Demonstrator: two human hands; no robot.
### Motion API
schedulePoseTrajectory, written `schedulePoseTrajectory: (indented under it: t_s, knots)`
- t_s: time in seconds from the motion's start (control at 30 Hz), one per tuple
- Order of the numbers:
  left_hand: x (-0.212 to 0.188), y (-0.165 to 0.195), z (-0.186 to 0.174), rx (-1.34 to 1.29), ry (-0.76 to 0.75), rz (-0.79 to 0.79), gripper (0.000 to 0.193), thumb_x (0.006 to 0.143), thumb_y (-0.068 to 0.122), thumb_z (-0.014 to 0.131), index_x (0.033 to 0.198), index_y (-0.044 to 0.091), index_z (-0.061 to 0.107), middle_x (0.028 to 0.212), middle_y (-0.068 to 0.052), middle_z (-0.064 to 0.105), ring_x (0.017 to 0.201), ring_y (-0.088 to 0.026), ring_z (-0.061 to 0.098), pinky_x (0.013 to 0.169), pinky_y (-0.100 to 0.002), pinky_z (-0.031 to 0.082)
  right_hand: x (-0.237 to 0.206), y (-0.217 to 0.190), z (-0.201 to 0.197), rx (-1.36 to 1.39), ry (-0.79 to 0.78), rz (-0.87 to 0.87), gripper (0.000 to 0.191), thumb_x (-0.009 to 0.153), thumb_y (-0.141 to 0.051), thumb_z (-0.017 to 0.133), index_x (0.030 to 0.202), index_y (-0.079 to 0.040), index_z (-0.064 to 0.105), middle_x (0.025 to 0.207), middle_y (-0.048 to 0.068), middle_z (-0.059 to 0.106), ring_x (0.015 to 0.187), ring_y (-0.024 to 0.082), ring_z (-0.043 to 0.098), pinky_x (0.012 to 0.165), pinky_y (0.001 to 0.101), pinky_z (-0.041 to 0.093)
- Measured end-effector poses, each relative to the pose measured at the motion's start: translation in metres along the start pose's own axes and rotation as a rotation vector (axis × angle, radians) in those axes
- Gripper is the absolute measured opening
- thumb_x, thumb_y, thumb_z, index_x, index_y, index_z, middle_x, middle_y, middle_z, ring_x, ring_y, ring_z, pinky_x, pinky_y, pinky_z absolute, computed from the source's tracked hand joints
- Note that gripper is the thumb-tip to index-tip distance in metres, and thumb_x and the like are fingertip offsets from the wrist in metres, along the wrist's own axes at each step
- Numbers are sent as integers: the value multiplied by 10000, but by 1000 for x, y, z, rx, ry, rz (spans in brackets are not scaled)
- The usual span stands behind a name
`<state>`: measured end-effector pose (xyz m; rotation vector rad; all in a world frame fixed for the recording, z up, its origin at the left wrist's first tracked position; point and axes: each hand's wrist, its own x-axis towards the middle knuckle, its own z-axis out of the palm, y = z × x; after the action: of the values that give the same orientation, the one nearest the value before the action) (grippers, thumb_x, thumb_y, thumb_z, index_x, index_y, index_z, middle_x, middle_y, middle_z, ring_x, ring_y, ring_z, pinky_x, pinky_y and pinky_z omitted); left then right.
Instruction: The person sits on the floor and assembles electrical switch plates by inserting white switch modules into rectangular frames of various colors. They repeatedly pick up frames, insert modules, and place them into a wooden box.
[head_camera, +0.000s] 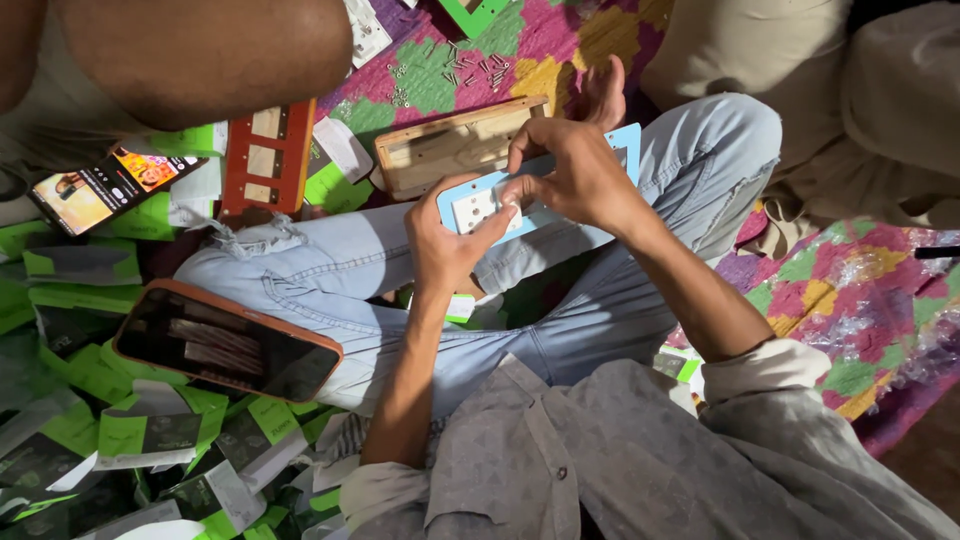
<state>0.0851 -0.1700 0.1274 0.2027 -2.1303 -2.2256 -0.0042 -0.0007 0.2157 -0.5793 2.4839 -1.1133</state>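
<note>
**Floor bench: fitting a piece into a blue plate**

Patchwork floor cloth (850, 290) in pink, green and yellow, person seated cross-legged on it in pale jeans and a grey shirt. Work held above the lap.

- Light blue plate (545, 205), flat and oblong, rests across the knee with its long side running away from the sitter. White block (478, 207) sits in the near end of the plate.
- Left hand (445, 245) grips the near end of the plate from below, thumb pressed on the white block's edge.
- Right hand (570, 170) comes over the top, thumb and forefinger pinched together on a small white piece at the block. Too small to tell what the piece is.
- Wooden box (455, 145) lies just beyond the plate on the cloth, open side up. Red frame (268, 158) beside it to the left.
- Loose screws (470, 70) scattered farther out on the cloth, untouched.
- Green and grey packets (150, 430) heaped on the left. One phone (225, 340) in a brown case lies against the thigh, a second phone (100, 185) with a lit screen farther off.
- Another person's bare knee (200, 50) at top left, not involved.

Judgement: early to middle. The white block looks seated or nearly so; the rest of the plate shows bare, no screws appear driven, and the box stands apart, not joined.
</note>
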Motion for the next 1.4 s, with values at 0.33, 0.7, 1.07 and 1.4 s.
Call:
schedulePoseTrajectory:
  t_s: [0.33, 0.7, 1.07, 1.4]
  knots:
    - [3, 0, -1, -120, 20, -124, 382, 774, 119, 909, 1068, -16, 705, 918, -64, 775, 814, -79, 727, 727, -260, 611, -6, 5, 0, 43, 6, -159, 180, 891, -123, 829, 959, -10, 706, 988, 87, 741, 943, 245, 731, 812, 363, 561]
    - [1, 7, -3, -71, 17, -41, 378, 786, 121, 909, 1076, -11, 707, 927, -74, 777, 842, -92, 732, 765, -265, 607, -9, 0, -18, 46, -109, -116, 185, 895, -104, 814, 1063, -42, 768, 1129, 95, 754, 1053, 236, 700, 933, 359, 541]
    - [1, 12, -4, 68, 56, 136, 404, 748, 120, 929, 1059, -1, 701, 916, -97, 759, 847, -133, 749, 771, -287, 607, 0, -12, -17, 74, -114, -71, 166, 851, -141, 841, 999, -87, 788, 978, 43, 784, 1053, 190, 731, 1056, 434, 309]
    - [7, 13, -11, -134, 28, 43, 498, 799, 110, 931, 1199, 23, 647, 1059, -119, 759, 967, -160, 749, 854, -294, 621, 4, 10, -20, -274, 54, -72, 213, 890, -251, 878, 934, -70, 773, 781, 142, 711, 917, 309, 711, 1291, 509, -9]
